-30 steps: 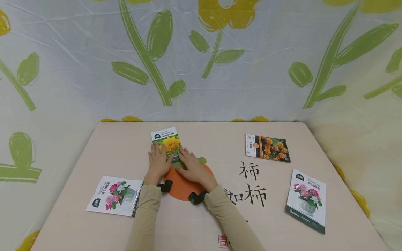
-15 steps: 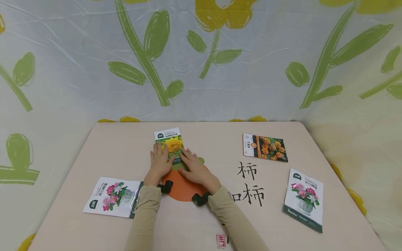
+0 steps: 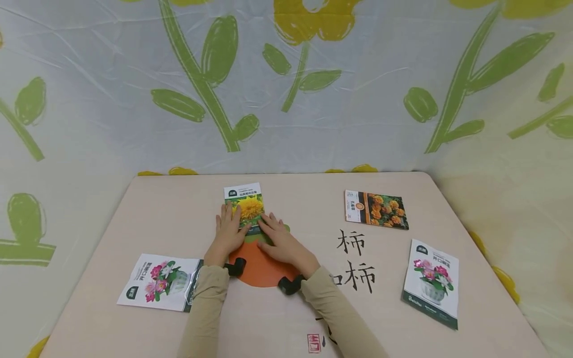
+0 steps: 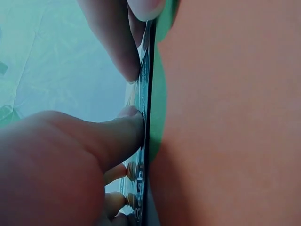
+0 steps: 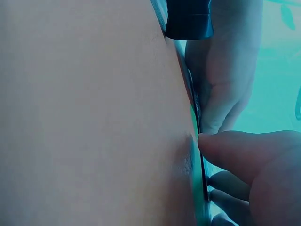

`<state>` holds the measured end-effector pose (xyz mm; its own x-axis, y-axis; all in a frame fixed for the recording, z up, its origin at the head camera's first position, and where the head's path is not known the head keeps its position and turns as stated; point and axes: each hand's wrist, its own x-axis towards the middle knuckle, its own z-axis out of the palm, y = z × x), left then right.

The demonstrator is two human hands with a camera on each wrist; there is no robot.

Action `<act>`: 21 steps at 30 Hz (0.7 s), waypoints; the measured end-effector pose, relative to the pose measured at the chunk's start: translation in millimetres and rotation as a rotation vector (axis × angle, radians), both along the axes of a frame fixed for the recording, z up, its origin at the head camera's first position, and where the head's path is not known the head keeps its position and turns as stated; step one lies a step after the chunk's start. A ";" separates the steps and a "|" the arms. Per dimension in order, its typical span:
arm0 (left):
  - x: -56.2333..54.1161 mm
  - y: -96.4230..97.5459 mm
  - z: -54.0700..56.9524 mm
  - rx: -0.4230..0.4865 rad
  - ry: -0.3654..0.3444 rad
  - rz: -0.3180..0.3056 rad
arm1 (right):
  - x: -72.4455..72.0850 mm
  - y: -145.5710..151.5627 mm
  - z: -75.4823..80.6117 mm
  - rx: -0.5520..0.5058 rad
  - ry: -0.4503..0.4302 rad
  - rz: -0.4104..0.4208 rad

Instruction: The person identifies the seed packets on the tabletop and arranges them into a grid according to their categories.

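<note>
A seed packet with a yellow sunflower picture (image 3: 249,206) lies flat toward the table's back, its lower edge over the green leaves of a printed orange persimmon (image 3: 259,271). My left hand (image 3: 227,234) rests on its left side with fingers extended. On its lower right part, my right hand (image 3: 283,243) lies with fingers stretched out. In the left wrist view, my left thumb (image 4: 117,139) touches the packet near its lower edge. The right wrist view shows my right thumb (image 5: 225,148) at that edge; the other fingers are partly hidden.
A white packet with pink flowers (image 3: 163,283) lies left, beside my left sleeve. At the right are a marigold packet (image 3: 377,210) and another pink-flower packet (image 3: 431,283). Black printed characters (image 3: 355,276) mark the tabletop. A flowered cloth (image 3: 358,124) hangs behind.
The sunflower packet and both hands on it have slid a little to the right across the table. The head view has shifted slightly; the other packets stay in place.
</note>
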<state>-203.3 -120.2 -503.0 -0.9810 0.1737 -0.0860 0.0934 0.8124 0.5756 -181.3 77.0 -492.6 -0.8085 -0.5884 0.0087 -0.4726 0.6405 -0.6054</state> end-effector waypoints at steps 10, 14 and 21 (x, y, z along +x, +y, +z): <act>-0.8 -3.0 1.2 0.071 0.041 -0.022 | -9.2 11.1 -9.5 -0.127 0.053 -0.014; -1.4 -3.3 1.1 0.065 0.034 -0.022 | -11.9 14.5 -14.7 -0.205 0.075 -0.005; 0.5 -2.6 0.1 0.073 0.052 -0.066 | -12.1 17.5 -20.1 -0.277 0.132 -0.035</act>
